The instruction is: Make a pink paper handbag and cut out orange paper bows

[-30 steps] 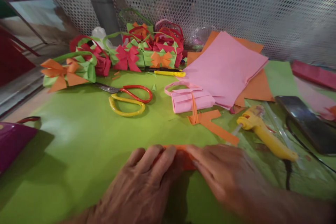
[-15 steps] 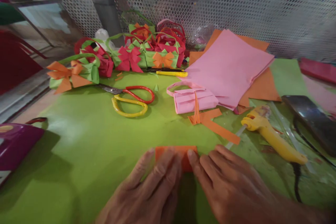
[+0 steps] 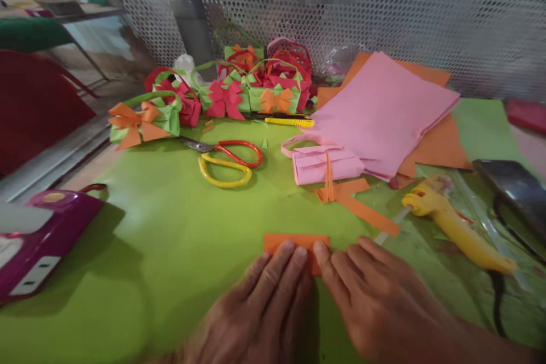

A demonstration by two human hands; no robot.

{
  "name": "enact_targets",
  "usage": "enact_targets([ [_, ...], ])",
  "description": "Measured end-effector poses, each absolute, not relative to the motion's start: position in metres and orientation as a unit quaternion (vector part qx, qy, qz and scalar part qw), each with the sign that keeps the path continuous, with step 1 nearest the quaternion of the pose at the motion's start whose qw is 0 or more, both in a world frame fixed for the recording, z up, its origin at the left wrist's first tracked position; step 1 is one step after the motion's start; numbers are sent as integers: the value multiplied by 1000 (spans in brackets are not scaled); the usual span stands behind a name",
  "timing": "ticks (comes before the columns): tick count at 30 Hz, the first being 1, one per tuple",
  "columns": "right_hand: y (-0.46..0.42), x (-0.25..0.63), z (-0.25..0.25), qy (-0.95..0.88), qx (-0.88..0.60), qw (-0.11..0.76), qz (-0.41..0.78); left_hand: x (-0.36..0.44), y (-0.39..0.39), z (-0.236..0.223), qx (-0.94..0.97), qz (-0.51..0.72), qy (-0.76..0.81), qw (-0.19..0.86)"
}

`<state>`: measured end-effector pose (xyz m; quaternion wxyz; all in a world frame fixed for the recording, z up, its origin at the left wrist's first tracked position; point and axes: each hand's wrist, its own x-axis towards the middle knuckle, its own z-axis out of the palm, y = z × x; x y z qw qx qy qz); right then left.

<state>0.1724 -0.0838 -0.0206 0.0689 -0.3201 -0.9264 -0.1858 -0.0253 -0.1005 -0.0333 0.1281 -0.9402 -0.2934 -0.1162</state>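
head view: the orange paper, folded into a narrow rectangle, lies flat on the green tabletop at the near middle, directly in front of the person. the left hand rests over its left and middle part, fingers stretched out and pressing down rather than gripping. the right hand is at the right end, one digit set on the paper and the other fingers curled under; whether they pinch anything i can't tell. just beyond the right hand are some cut orange strips, touching a small pink paper bag, and to the right lies a yellow glue gun with a clear stick in its nozzle, near a dark phone. scissors with one red and one yellow handle lie further off to the left, near a yellow cutter. behind these stand paper bags with bows, beside a stack of pink sheets. a purple device sits at far left.
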Motion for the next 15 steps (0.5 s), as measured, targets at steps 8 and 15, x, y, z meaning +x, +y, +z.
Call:
enact_targets([
  [8, -84, 170, -19, -919, -338, 69, -191, -44, -106, -36, -921, -96, -329, 184],
  [15, -85, 167, -16, -924, -329, 52, -186, -51, -99, -29, -887, -169, -395, 170],
])
